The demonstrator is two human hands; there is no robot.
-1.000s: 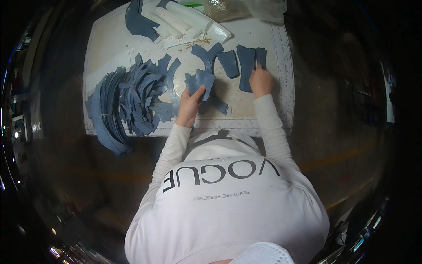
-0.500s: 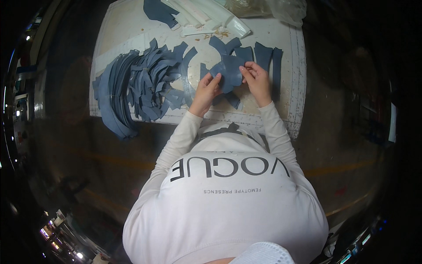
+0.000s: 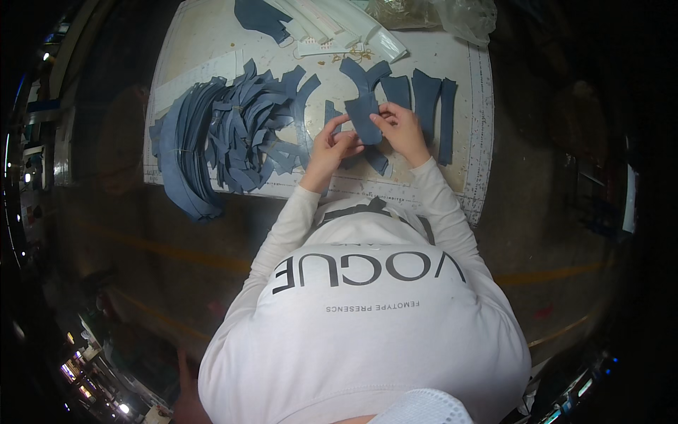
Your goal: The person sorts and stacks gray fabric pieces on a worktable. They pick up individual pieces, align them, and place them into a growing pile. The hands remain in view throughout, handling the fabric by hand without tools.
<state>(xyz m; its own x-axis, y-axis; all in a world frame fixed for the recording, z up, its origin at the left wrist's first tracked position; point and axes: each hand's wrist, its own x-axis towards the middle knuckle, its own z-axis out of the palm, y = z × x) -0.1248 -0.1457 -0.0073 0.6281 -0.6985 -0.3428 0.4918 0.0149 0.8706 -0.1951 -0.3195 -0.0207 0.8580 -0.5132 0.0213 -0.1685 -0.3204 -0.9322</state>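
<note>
Right hand (image 3: 404,134): thumb and fingers clamping blue piece (image 3: 364,119) along its right side. Left hand (image 3: 329,152): fingers curving toward piece's lower left edge; grip cannot be told. Piece positioning above table (image 3: 194,46), nearer near edge than far edge. Flared blue piece (image 3: 425,102) and narrow blue strip (image 3: 447,120) lying toward right edge. Curved strip bundle (image 3: 176,152) overhanging near left corner. White strips (image 3: 321,25) lying at far edge.
</note>
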